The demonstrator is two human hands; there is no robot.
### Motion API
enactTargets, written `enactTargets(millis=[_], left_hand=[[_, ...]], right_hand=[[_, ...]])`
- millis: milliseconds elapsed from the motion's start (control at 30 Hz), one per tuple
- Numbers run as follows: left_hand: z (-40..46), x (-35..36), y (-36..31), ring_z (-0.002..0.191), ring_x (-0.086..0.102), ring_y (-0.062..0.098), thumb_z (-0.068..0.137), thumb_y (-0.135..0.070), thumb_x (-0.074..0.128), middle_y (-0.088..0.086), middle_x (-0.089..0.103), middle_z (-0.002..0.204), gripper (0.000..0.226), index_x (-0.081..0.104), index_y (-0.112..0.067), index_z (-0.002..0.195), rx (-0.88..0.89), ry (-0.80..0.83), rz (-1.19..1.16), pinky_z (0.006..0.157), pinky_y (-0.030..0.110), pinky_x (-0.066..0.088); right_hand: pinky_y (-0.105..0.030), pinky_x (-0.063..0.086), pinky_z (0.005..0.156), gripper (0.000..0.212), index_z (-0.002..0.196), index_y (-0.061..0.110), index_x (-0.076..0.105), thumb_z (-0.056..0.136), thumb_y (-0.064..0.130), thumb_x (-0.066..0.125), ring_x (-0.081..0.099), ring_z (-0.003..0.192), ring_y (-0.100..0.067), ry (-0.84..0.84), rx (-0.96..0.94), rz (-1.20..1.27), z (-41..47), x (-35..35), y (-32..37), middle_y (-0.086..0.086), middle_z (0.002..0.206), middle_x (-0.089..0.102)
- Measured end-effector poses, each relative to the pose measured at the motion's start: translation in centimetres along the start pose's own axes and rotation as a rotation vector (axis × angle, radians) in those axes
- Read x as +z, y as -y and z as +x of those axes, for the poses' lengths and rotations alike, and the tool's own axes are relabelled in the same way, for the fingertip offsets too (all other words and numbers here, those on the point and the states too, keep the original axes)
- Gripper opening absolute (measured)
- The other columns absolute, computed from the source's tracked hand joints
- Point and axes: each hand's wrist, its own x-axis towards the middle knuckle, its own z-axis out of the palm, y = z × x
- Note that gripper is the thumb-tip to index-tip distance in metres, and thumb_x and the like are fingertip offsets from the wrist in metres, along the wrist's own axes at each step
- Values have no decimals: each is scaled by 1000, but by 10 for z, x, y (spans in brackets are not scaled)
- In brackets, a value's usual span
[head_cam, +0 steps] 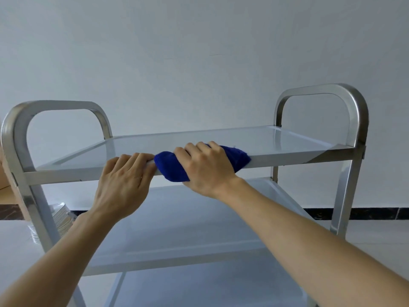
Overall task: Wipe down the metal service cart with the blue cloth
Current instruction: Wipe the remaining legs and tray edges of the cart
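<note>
Blue cloth (174, 167) bunched under right hand (207, 168), grip clamped on it; left hand (122, 182) grip curled over metal cart (276, 160) edge

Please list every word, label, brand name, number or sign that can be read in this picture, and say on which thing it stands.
Readable text: none.
Metal cart: no label, brand or number shows on its frame or shelves.
Blue cloth: plain, no tag in view.
Wrapped stack on the floor behind the cart's left leg: any print is too small and blurred to read.
Wall: no sign.
</note>
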Motion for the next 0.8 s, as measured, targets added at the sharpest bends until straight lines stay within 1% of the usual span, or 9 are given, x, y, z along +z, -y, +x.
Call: enactTargets(millis=[67, 167, 233, 367, 467, 567, 667, 733, 800], left_hand=[[0, 0, 5, 96, 50, 13, 103, -47, 17, -19, 60, 105, 38, 51, -36, 116, -17, -13, -13, 92, 29, 29], [0, 1, 8, 101, 51, 15, 102, -50, 18, -17, 62, 108, 40, 52, -34, 118, -5, -13, -22, 94, 31, 29], [-1, -1, 7, 104, 52, 15, 102, -51, 18, -15, 62, 110, 43, 53, -33, 119, -4, -3, -29, 96, 32, 29], [-1, -5, 2, 111, 51, 16, 99, -51, 19, -13, 63, 115, 45, 55, -32, 119, -34, 21, -89, 101, 32, 27], [3, -9, -14, 116, 52, 22, 96, -47, 27, -5, 65, 121, 46, 61, -24, 116, -75, 8, -128, 107, 37, 28], [10, -7, -57, 126, 52, 27, 95, -41, 38, 2, 60, 136, 47, 60, -14, 127, 61, -12, -128, 115, 45, 29], [26, 4, -112, 134, 45, 22, 101, -41, 36, -2, 51, 146, 48, 49, -16, 140, 160, 62, -169, 119, 41, 25], [32, 16, -137, 135, 43, 18, 103, -43, 31, -7, 48, 148, 48, 42, -22, 145, 168, 119, -117, 118, 42, 23], [30, 24, -139, 126, 51, 19, 102, -47, 27, -9, 55, 138, 46, 46, -27, 139, 149, 106, -47, 108, 46, 30]], right_hand=[[-37, 48, 65, 36, 111, 15, 65, 76, 25, 65, 63, 74, -29, -34, -35, 18, -12, -2, -22, -2, 88, 67], [-40, 52, 64, 36, 108, 14, 68, 74, 26, 68, 65, 74, -32, -68, -3, 39, -41, -7, -66, -3, 87, 69], [-41, 54, 67, 38, 108, 14, 69, 73, 27, 73, 68, 77, -33, -82, 45, 14, -67, -12, -102, -2, 89, 71], [-43, 53, 75, 42, 110, 13, 67, 72, 25, 80, 69, 82, -34, -40, 169, -11, -110, -26, -161, -4, 94, 72], [-44, 51, 77, 38, 105, 10, 68, 72, 24, 80, 67, 79, -34, -44, 211, -40, -114, -26, -162, -4, 90, 72], [-45, 52, 77, 34, 103, 10, 69, 73, 24, 76, 67, 79, -34, -41, 208, -42, -108, -27, -148, -5, 89, 73], [-44, 51, 78, 33, 103, 11, 68, 74, 24, 74, 66, 80, -33, -14, 218, -70, -101, -30, -134, -4, 89, 72], [-43, 50, 79, 32, 104, 12, 66, 75, 25, 71, 66, 82, -33, 13, 228, -98, -96, -30, -124, -5, 91, 71], [-43, 49, 79, 33, 106, 13, 65, 76, 26, 69, 65, 82, -33, 33, 216, -110, -91, -28, -115, -5, 92, 70]])
